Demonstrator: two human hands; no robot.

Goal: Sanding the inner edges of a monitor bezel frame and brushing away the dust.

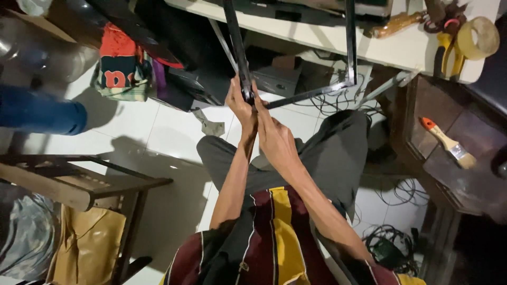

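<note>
Head view, looking down past the person's lap to a white tiled floor. The frame (296, 58), a rectangle of thin black metal bar, stands tilted with its upper part leaning against the front edge of the bench (327, 37) and its lower corner held above the person's knees. Both hands meet at that corner. The left hand (238, 103) is closed round the left upright bar, fingers wrapped and thumb pressed along it. The right hand (274, 138) lies just beside and below it, touching it, fingers curled onto the corner where the upright meets the lower bar; whether its fingertips fully close cannot be told. Both forearms run up from the striped shirt and converge, wrists nearly straight, elbows low.

Judged from its look, the frame is rigid, fairly light for its span, smooth and perhaps slippery if freshly coated; it would best be taken at the corners or along a bar.

A brush (449, 143) rests on the dark cabinet at right; a tape roll (478, 38) sits at the bench's right end. A wooden chair (84, 184) stands at left.
</note>
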